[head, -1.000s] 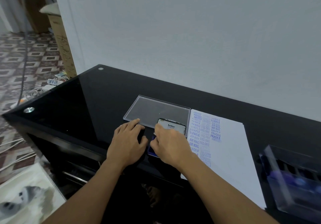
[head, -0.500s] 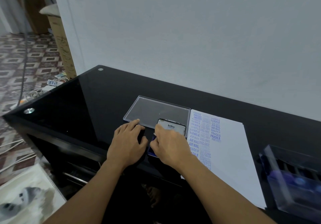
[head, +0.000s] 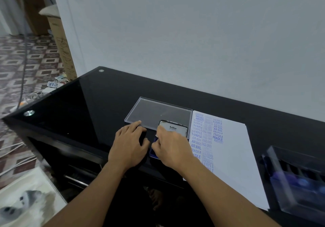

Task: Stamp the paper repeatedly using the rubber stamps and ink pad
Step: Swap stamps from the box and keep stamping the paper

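Observation:
My right hand point(head: 171, 147) is curled down over the blue ink pad point(head: 152, 152), its fingertips bunched as if pinching a small rubber stamp that the hand hides. The pad's silver lid point(head: 174, 128) stands open behind the knuckles. My left hand point(head: 130, 143) rests flat on the black table just left of the pad, fingers straight, thumb close to the pad's edge. The white paper point(head: 230, 158) lies to the right, with columns of blue stamped words down its left side.
A clear plastic lid point(head: 156, 111) lies flat behind the hands. A clear box with stamps point(head: 299, 179) stands at the right edge of the glossy black table point(head: 84, 114). The wall runs close behind. Cables cover the floor at the left.

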Motion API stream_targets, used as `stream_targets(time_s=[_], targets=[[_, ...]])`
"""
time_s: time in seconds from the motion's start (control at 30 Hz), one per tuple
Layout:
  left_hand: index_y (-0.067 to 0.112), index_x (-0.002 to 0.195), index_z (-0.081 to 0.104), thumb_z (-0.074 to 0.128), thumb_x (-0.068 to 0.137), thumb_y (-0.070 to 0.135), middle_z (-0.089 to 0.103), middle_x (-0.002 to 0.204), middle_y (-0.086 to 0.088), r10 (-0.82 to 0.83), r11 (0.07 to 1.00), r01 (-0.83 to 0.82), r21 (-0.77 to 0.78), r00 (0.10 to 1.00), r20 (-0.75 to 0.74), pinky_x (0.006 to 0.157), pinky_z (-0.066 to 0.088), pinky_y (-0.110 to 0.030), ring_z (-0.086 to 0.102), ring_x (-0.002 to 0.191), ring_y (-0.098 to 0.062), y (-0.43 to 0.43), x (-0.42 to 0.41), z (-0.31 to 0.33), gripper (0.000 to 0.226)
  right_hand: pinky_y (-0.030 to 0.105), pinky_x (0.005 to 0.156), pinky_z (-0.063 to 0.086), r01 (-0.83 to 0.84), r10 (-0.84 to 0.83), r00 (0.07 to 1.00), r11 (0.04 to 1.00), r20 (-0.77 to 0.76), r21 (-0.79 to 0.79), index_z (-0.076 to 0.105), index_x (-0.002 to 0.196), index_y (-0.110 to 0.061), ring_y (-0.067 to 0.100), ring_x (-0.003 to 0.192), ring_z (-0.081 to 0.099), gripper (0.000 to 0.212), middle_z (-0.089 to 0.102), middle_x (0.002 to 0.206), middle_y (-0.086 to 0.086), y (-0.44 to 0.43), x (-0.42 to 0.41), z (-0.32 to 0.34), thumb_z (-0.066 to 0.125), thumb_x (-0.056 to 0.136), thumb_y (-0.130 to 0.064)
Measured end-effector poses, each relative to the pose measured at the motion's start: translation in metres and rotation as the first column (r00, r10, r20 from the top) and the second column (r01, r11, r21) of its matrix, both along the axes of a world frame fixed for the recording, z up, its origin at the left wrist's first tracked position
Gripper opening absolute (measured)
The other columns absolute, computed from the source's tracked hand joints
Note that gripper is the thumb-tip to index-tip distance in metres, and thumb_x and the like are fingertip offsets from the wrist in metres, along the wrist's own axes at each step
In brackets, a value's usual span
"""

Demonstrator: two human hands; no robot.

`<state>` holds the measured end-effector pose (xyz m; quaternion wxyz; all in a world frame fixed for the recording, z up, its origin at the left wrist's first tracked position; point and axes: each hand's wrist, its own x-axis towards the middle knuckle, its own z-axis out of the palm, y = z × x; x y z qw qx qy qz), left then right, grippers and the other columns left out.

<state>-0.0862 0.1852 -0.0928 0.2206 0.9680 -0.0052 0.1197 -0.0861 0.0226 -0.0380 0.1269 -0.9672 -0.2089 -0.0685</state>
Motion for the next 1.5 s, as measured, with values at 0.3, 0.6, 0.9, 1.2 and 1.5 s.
stream_targets(time_s=[0.3, 0.6, 0.9, 1.2, 1.5], targets=[[0.028, 0.133, 0.057, 0.050, 0.096, 0.040, 0.035, 0.158, 0.009, 0.000, 1.000, 0.000, 0.000, 1.000, -0.010, 0.119, 0.020, -0.039, 0.030, 0.145, -0.015, 0.0001, 0.0006, -0.0001, 0.040, 0.032, 0.057, 0.031, -0.001, 0.001, 1.000, 1.000, 0.003, -0.001, 0.034, 0.090, -0.018, 0.027, 0.061, 0.048, 0.013, 0.050, 0.067, 0.002, 0.0003, -0.0008, -0.0002, 0.044, 0.094, -0.026], [0.027, 0.133, 0.057, 0.050, 0.096, 0.040, 0.035, 0.158, 0.009, -0.002, 1.000, 0.002, 0.003, 1.000, -0.009, 0.119, 0.020, -0.039, 0.030, 0.145, -0.014, -0.0009, 0.0001, 0.0016, 0.040, 0.033, 0.058, 0.034, -0.002, 0.002, 1.000, 1.000, 0.019, -0.003, 0.034, 0.091, -0.018, 0.028, 0.063, 0.048, 0.013, 0.051, 0.070, 0.004, 0.0002, -0.0030, -0.0002, 0.044, 0.094, -0.026], [0.027, 0.132, 0.058, 0.051, 0.096, 0.039, 0.037, 0.157, 0.009, 0.001, 1.000, -0.001, -0.006, 1.000, 0.000, 0.119, 0.020, -0.039, 0.031, 0.144, -0.014, -0.0004, 0.0004, 0.0006, 0.038, 0.033, 0.058, 0.034, 0.005, -0.005, 1.000, 1.000, 0.015, -0.005, 0.034, 0.089, -0.018, 0.029, 0.063, 0.049, 0.013, 0.050, 0.069, 0.003, 0.0009, -0.0013, -0.0026, 0.044, 0.093, -0.027], [0.027, 0.133, 0.058, 0.051, 0.096, 0.039, 0.036, 0.158, 0.009, 0.002, 1.000, -0.002, -0.002, 1.000, -0.008, 0.119, 0.020, -0.039, 0.031, 0.145, -0.014, 0.0001, 0.0007, 0.0004, 0.040, 0.032, 0.056, 0.034, 0.011, -0.011, 1.000, 1.000, 0.010, 0.008, 0.036, 0.091, -0.018, 0.028, 0.061, 0.049, 0.012, 0.051, 0.068, 0.003, 0.0002, -0.0006, -0.0026, 0.045, 0.093, -0.026], [0.027, 0.133, 0.058, 0.052, 0.096, 0.040, 0.037, 0.157, 0.008, 0.004, 1.000, -0.004, -0.003, 1.000, -0.013, 0.119, 0.022, -0.040, 0.032, 0.144, -0.016, -0.0004, 0.0011, 0.0012, 0.040, 0.033, 0.057, 0.036, 0.006, -0.006, 1.000, 1.000, 0.005, 0.024, 0.037, 0.091, -0.018, 0.027, 0.061, 0.050, 0.012, 0.049, 0.067, 0.001, 0.0004, -0.0009, -0.0018, 0.045, 0.094, -0.026]])
